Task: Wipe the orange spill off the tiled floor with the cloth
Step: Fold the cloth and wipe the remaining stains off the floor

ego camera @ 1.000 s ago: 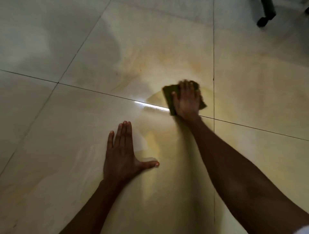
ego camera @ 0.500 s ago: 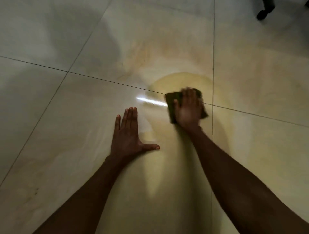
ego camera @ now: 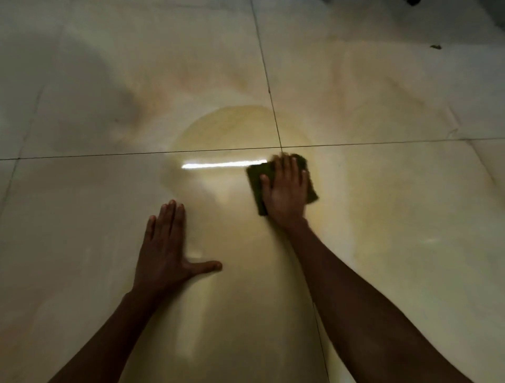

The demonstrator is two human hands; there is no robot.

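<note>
My right hand (ego camera: 285, 191) presses flat on a dark green cloth (ego camera: 255, 177) on the glossy cream tiled floor, just below the crossing of two grout lines. An orange-yellow wet film (ego camera: 232, 128) spreads in a rounded patch above the cloth and in faint streaks around it. Most of the cloth is hidden under my palm and fingers. My left hand (ego camera: 166, 251) lies flat on the floor to the lower left, fingers together, thumb spread, holding nothing.
A bright light reflection (ego camera: 221, 164) glints on the wet tile left of the cloth. A small dark scrap (ego camera: 435, 47) lies at the upper right. A dark object (ego camera: 412, 2) shows at the top edge.
My right hand has drawn the cloth toward me across the grout line, leaving a wet patch above it. The view has shifted; my left hand stays planted.
</note>
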